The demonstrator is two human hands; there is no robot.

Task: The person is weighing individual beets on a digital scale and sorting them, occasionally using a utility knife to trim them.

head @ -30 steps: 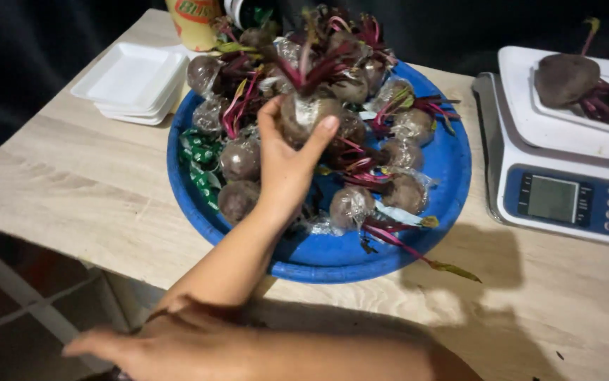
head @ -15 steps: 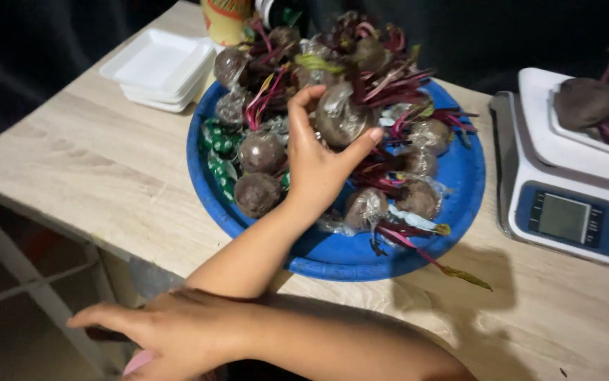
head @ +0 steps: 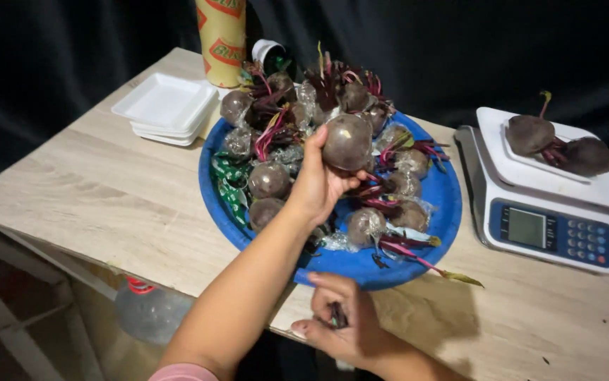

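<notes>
Holding a wrapped beet (head: 347, 141) above the blue tray (head: 445, 212), left hand (head: 315, 187) closed around it. Right hand (head: 339, 324) curled, contents unclear; moving the beet wants a steady hold

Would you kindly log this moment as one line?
left hand: lifting beet above blue tray | right hand: at table edge | scale: two beets on white tray

Dark purple beet (head: 347, 142); blue tray (head: 445, 212); pale wood-grain table (head: 99, 190); white foam trays (head: 166, 106); white scale (head: 551, 204), keypad possibly blue.
</notes>
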